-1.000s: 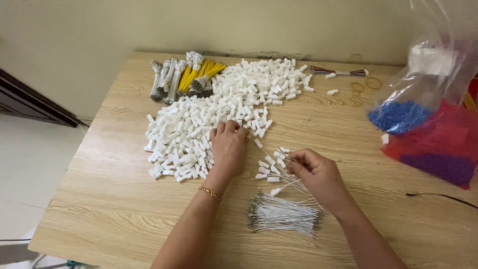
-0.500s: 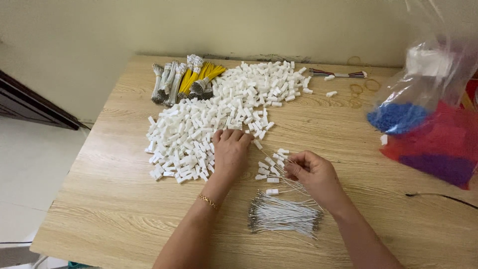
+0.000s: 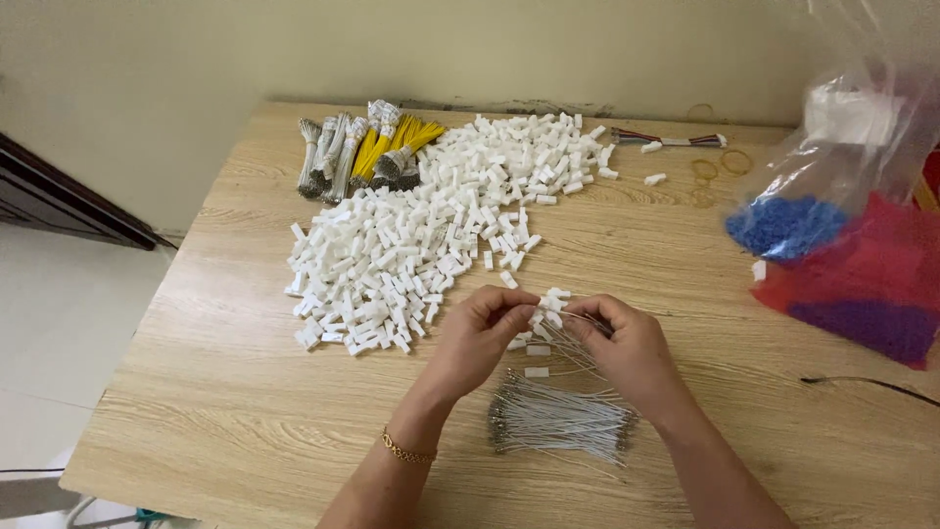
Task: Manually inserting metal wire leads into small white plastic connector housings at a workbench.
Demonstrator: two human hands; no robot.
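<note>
My left hand (image 3: pixel 477 338) and my right hand (image 3: pixel 627 351) meet above the wooden table (image 3: pixel 245 411), fingertips close together. The left hand pinches a small white plastic connector. Thin white wires run from the fingers of the right hand. Below the hands lies a bundle of white wires (image 3: pixel 558 423). Several loose white connectors (image 3: pixel 539 348) lie just under the fingers. A large heap of white connectors (image 3: pixel 421 235) spreads out to the left and toward the far edge.
Bundles of grey and yellow wires (image 3: pixel 367 147) lie at the far left. A clear plastic bag (image 3: pixel 852 225) with blue and red parts stands at the right. Rubber bands (image 3: pixel 720 167) and a multicoloured cable (image 3: pixel 666 140) lie at the back. A black cord (image 3: pixel 862 384) crosses the right edge.
My left hand has come off the connector heap with a piece and moved right to meet the right hand. The right hand has lifted slightly with the wires.
</note>
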